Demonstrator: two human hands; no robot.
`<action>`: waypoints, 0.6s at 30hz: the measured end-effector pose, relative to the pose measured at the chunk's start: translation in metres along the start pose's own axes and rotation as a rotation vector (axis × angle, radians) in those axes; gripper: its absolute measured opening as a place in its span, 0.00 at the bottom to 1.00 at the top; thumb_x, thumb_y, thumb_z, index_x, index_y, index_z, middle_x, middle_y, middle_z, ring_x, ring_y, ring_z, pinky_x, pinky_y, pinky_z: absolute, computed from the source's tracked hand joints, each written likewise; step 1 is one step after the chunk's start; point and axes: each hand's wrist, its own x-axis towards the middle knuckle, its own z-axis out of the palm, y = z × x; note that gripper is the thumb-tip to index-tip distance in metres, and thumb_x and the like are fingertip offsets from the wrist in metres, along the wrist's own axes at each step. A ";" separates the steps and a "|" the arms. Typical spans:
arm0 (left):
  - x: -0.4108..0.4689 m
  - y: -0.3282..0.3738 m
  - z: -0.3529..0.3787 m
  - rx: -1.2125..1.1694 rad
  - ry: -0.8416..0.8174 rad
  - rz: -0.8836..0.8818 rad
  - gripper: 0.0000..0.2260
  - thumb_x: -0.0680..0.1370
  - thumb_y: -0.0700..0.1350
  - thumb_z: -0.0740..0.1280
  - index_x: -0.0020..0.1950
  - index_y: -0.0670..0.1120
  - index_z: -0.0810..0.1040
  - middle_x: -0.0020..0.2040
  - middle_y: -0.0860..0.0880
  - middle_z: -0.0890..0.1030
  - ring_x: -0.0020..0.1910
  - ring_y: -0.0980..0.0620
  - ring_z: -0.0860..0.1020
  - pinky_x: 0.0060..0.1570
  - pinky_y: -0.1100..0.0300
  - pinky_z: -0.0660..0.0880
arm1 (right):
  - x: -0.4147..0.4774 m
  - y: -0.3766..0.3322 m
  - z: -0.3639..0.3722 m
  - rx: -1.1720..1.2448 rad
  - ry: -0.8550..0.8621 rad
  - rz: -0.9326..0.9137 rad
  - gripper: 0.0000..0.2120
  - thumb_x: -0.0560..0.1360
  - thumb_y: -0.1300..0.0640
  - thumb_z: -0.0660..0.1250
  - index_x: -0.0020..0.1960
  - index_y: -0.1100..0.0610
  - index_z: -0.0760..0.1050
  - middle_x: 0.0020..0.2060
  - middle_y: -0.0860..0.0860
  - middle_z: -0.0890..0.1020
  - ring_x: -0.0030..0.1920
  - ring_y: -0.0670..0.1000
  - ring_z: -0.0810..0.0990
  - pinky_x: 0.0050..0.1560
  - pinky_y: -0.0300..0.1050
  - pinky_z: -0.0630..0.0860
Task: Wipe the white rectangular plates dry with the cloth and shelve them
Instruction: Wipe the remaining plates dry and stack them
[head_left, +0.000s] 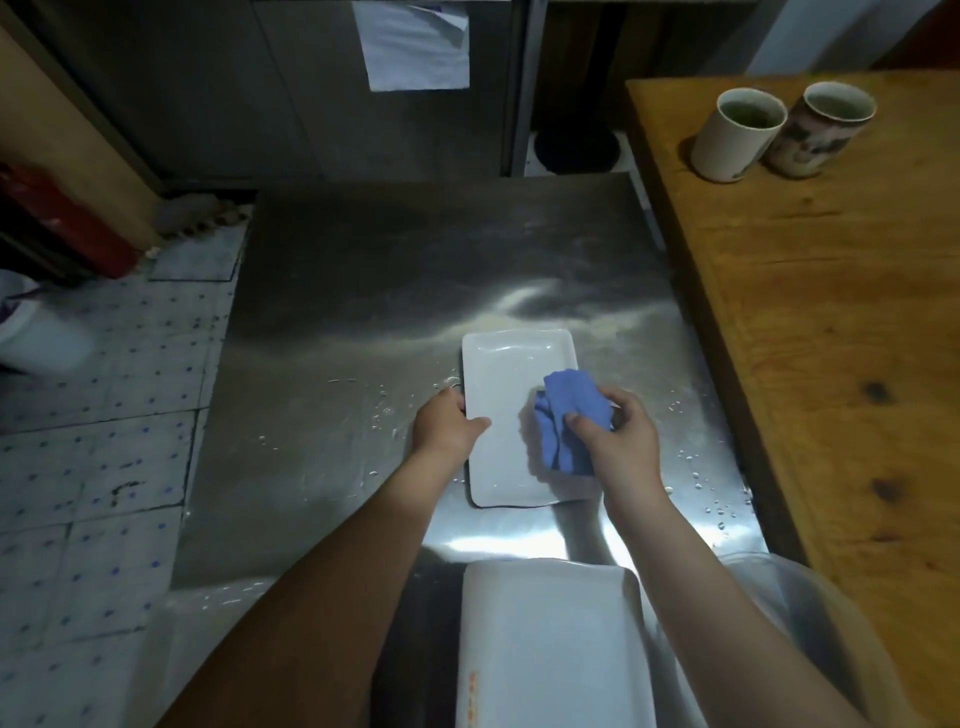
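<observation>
A white rectangular plate (506, 384) lies flat on the wet steel table (363, 291). My left hand (449, 423) grips its left rim, thumb on top. My right hand (621, 434) holds a bunched blue cloth (569, 415) and presses it onto the plate's right half. A second white rectangular plate (550, 644) lies closer to me at the table's near edge, between my forearms.
Water drops dot the steel table around the plate. A wooden counter (831, 338) runs along the right, with two ceramic cups (737, 132) at its far end. Tiled floor (104, 415) lies to the left, with a red cylinder (57, 223) and a white bucket (31, 332).
</observation>
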 end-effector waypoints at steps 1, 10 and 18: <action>-0.001 0.002 0.000 -0.002 -0.005 0.005 0.09 0.74 0.44 0.69 0.52 0.41 0.79 0.52 0.44 0.82 0.52 0.45 0.78 0.45 0.60 0.70 | 0.000 -0.001 -0.002 0.006 0.001 0.001 0.16 0.72 0.66 0.70 0.56 0.54 0.71 0.43 0.44 0.76 0.39 0.41 0.76 0.31 0.25 0.71; -0.007 0.006 0.002 -0.324 0.054 -0.077 0.03 0.77 0.42 0.62 0.43 0.46 0.73 0.45 0.45 0.79 0.45 0.44 0.77 0.44 0.55 0.72 | -0.006 -0.010 -0.020 0.075 0.003 -0.001 0.15 0.73 0.64 0.69 0.56 0.52 0.70 0.43 0.43 0.75 0.40 0.41 0.76 0.30 0.25 0.71; -0.027 0.015 -0.010 -0.572 0.139 -0.147 0.01 0.79 0.40 0.59 0.48 0.43 0.68 0.46 0.44 0.75 0.45 0.46 0.74 0.42 0.58 0.69 | -0.023 -0.030 -0.045 0.129 0.015 -0.084 0.16 0.73 0.64 0.70 0.54 0.50 0.70 0.44 0.41 0.76 0.42 0.41 0.77 0.39 0.33 0.75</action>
